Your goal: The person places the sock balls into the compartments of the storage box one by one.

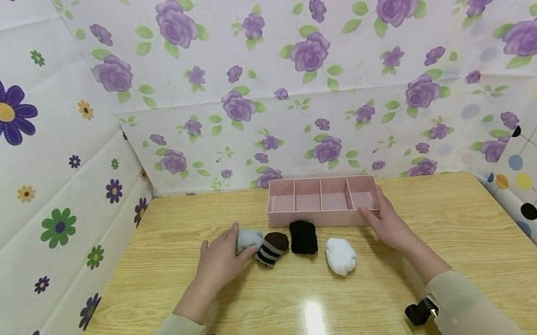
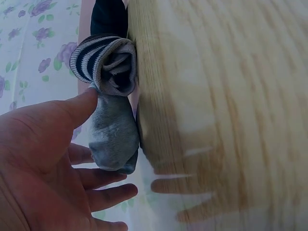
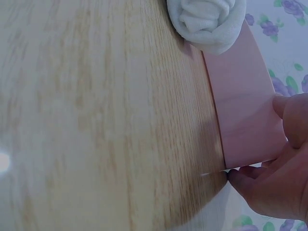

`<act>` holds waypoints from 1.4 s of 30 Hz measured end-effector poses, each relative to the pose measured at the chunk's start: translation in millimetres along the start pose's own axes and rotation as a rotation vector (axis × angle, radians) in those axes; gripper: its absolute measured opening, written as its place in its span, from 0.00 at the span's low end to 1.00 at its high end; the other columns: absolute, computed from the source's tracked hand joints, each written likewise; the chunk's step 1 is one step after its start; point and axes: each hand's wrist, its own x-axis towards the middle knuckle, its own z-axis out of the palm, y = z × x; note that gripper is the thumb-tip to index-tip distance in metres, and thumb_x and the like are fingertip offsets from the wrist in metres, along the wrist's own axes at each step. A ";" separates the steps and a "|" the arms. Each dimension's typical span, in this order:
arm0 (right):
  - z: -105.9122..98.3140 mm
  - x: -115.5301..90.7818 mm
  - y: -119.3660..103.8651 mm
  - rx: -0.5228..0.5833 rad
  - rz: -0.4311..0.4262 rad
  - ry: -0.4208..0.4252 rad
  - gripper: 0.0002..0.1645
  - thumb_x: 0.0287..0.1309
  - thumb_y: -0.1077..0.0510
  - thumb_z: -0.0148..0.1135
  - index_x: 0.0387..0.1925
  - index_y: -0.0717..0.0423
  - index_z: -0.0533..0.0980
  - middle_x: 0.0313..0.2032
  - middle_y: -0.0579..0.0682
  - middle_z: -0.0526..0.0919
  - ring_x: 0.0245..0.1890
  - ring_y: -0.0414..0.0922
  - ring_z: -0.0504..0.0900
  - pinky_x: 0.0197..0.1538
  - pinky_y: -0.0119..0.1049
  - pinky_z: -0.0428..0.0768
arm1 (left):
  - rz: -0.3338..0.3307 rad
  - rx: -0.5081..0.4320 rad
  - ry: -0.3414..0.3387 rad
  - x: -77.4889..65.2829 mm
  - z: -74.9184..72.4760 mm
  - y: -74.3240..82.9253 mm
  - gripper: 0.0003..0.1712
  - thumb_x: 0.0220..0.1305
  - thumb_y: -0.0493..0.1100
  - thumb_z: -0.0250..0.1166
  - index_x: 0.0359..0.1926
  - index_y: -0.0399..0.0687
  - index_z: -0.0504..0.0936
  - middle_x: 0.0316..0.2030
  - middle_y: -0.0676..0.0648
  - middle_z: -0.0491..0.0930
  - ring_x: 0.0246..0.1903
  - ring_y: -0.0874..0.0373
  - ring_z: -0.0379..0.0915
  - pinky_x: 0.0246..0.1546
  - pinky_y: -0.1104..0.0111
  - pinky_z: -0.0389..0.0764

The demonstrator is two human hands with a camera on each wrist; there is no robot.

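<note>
A pale grey rolled sock (image 1: 249, 239) lies at the left of a row of socks. My left hand (image 1: 220, 257) is at it, fingers spread along its far side and the thumb at its top end, beside a brown-and-grey striped sock (image 1: 273, 248). In the left wrist view these fingers (image 2: 110, 196) are nearly straight. My right hand (image 1: 386, 224) grips the right end of a pink four-part box, a divided organizer (image 1: 318, 218), with the thumb on its front wall and the other fingers round the end wall.
A black rolled sock (image 1: 303, 237) lies in front of the box, and a white rolled sock (image 1: 341, 256) sits nearer to me on the wooden table (image 1: 265, 320). Flowered sheeting (image 1: 226, 139) hangs behind the table's far edge.
</note>
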 end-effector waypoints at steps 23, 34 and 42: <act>-0.6 -2.7 -3.2 0.006 0.024 -0.003 0.57 0.89 0.43 0.50 0.86 0.60 0.21 0.84 0.77 0.32 0.83 0.77 0.40 0.82 0.72 0.45 | 0.023 0.014 0.000 4.4 -0.4 -5.8 0.41 0.78 0.55 0.72 0.82 0.43 0.71 0.74 0.34 0.75 0.72 0.33 0.73 0.75 0.25 0.55; -1.2 -2.9 -4.2 0.010 0.013 -0.002 0.57 0.89 0.42 0.50 0.86 0.60 0.21 0.84 0.77 0.31 0.83 0.77 0.40 0.81 0.73 0.45 | 0.095 0.001 0.050 4.1 -2.0 -14.0 0.41 0.73 0.35 0.74 0.83 0.43 0.70 0.77 0.23 0.64 0.72 0.27 0.69 0.69 0.27 0.68; -1.1 -2.9 -3.4 0.017 0.000 -0.002 0.58 0.89 0.42 0.49 0.86 0.60 0.21 0.84 0.77 0.32 0.83 0.78 0.40 0.81 0.73 0.45 | 0.048 -0.137 -0.046 7.4 -0.2 -10.3 0.51 0.74 0.47 0.76 0.86 0.36 0.60 0.80 0.25 0.59 0.74 0.22 0.64 0.72 0.31 0.68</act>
